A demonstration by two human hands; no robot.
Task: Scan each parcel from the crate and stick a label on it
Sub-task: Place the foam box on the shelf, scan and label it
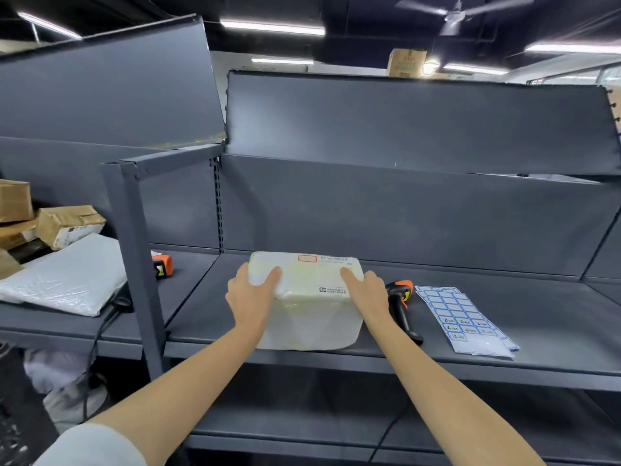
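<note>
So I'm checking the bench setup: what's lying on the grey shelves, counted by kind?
White parcel under both hands: 1
White poly bag: 1
Brown boxes, far left: 3 visible, more may be cut off
Orange-and-black scanners: 2
Label sheets: 2 overlapping, as far as I can tell
Total: 9

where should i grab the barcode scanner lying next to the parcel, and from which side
Take the scanner by its black handle, the long part lying toward the shelf's front edge, likely with the right hand from above and the right. Its orange head points away toward the back, and the white parcel blocks its left.
</note>
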